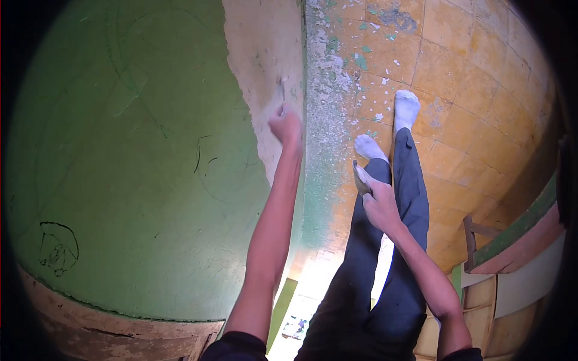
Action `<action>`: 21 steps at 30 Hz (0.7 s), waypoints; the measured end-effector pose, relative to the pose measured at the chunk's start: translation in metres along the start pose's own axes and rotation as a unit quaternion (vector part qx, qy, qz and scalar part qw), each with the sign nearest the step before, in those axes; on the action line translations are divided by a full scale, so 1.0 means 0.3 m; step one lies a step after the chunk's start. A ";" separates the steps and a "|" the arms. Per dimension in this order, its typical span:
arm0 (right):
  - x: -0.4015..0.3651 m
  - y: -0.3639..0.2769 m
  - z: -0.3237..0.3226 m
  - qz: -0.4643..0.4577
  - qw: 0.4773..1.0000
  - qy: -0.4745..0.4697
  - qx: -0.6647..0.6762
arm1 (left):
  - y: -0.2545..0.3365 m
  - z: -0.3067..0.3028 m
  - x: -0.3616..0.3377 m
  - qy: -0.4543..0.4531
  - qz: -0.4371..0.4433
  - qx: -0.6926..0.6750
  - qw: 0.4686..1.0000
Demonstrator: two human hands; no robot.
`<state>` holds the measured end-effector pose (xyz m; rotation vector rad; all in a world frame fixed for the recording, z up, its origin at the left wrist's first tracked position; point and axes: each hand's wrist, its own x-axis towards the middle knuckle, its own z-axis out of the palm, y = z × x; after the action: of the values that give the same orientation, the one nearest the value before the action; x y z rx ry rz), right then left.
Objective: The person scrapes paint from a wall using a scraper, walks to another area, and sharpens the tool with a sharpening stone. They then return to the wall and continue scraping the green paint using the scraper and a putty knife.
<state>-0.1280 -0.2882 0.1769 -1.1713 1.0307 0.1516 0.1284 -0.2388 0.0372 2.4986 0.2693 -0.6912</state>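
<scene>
My left hand (286,125) is closed around a small scraper (281,90), blurred by motion, at the bare strip (256,51) of the wall where the paint is off. Green paint (150,168) covers the wall to the left of that strip, its edge ragged. Lower down, in front of my legs, my right hand (382,207) grips a flat, thin piece (363,178) with a pale edge; its exact kind I cannot make out. That hand is away from the wall.
Paint flakes and dust (328,120) lie along the wall's foot on the orange tiled floor (457,66). My feet in white socks (407,108) stand on the tiles. Wooden furniture (481,231) is at the lower right. A brown wooden edge (120,334) borders the wall at the lower left.
</scene>
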 end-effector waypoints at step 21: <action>0.050 -0.066 -0.071 0.047 0.999 -0.017 -0.005 | -0.144 0.079 0.022 0.057 0.174 0.072 0.980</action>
<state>-0.1204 -0.3199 0.1793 -1.1264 1.0570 0.2491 0.1103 -0.2149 -0.0027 2.6323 -0.1841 -0.4385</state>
